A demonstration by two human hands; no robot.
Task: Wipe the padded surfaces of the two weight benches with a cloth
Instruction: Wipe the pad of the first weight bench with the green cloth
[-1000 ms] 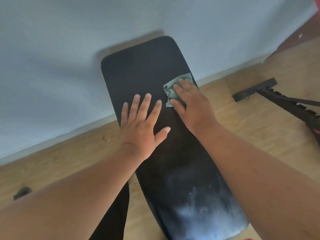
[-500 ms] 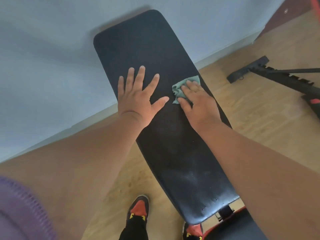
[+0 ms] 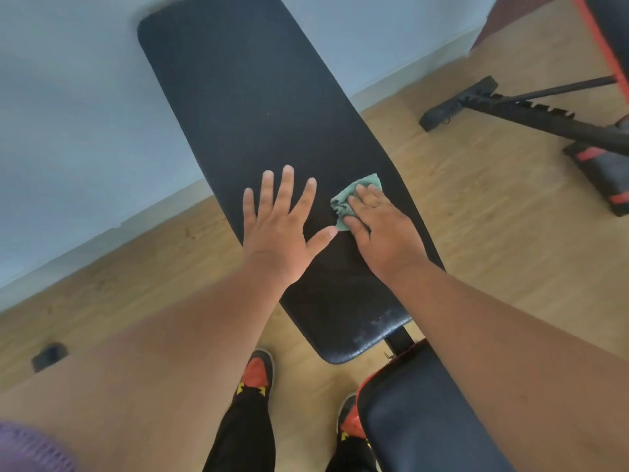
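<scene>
Left hand: the left hand point(image 3: 277, 229) lies flat on the black pad point(image 3: 245, 107) with its fingers spread out. It holds nothing and only rests there.
Right hand: the right hand point(image 3: 381, 223) presses flat on the green cloth point(image 3: 354, 195). Its fingers look straight, so it pushes the cloth and does not grip it.
Cloth: it is bunched up under the right hand, close to the right edge of the pad, about the middle of its length.
Bench: the long pad runs from near the feet up toward the far wall point(image 3: 68, 97). A seat pad point(image 3: 418, 413) with red trim sits near, at the bottom right.
Other bench: a second bench point(image 3: 531, 110) stands well apart at the far right on the wood floor point(image 3: 476, 216).
What could go wrong: the cloth is so near the edge that I think one push to the right could slide it off onto the floor. Because it is bunched, it may also miss some spots. The near end of the pad has pale marks that still look dirty.
Hard to see: most of the cloth hides under the fingers. The second bench is cut off by the edge of the picture, so its pad barely shows. A small dark thing point(image 3: 49, 356) on the floor at the left is too blurry to name.
</scene>
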